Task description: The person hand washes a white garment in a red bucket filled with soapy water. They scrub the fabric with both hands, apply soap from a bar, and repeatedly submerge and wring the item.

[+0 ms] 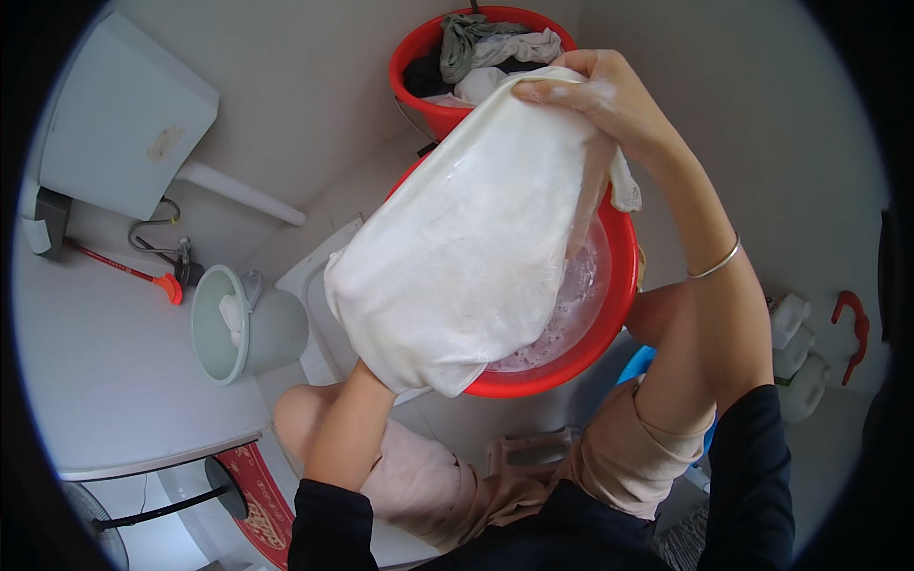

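A wet white garment [457, 250] stretches between my arms over a red tub [630, 264]. High on the right, my right hand [596, 93] pinches its upper edge between thumb and fingers, with suds on the skin. My left forearm [350, 435] reaches up under the lower left of the cloth, which covers the left hand; its grip is hidden. Sudsy water [564, 328] shows in the tub beside the garment. The cloth hides much of the tub's left side.
Behind the tub, a red bucket [396, 71] holds several clothes. A pale green bucket [278, 332] with something white inside stands left, beside a squat toilet [321, 360]. A plastic stool [494, 457] is between my legs. Several white jugs [803, 385] stand right, near a blue basin [635, 364].
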Tool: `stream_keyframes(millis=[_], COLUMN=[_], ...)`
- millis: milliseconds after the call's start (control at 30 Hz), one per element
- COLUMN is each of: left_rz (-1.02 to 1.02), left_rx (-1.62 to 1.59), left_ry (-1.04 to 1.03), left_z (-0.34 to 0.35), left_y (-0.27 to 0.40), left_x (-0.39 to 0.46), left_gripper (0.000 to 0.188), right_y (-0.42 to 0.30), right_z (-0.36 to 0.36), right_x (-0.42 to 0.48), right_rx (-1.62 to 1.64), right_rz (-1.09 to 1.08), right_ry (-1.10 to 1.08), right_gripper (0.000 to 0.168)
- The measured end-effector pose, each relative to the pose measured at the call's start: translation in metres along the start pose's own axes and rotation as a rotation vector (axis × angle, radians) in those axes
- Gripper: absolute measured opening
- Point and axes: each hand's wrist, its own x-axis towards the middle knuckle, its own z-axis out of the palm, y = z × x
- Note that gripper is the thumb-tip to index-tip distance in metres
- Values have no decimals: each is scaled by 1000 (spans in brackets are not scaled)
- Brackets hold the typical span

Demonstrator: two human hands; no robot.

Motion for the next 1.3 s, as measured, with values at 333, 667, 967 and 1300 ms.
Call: stream_keyframes(millis=[333, 667, 967, 1300], left_rz=[77, 160, -81, -25], left_rx=[261, 419, -605, -257], left_ry=[-61, -124, 46, 227], left_z=[6, 16, 13, 30], left_y=[2, -15, -28, 6], left_x=[-2, 15, -1, 8], left_gripper=[54, 52, 43, 54], right_y=[20, -23, -11, -38], right_z=[23, 78, 136, 116], right_x=[1, -63, -114, -138], right_rx=[-298, -345, -379, -156], right_rz=[-206, -528, -609, -780], right_ry=[41, -50, -164, -125], right_gripper=[39, 43, 40, 25])
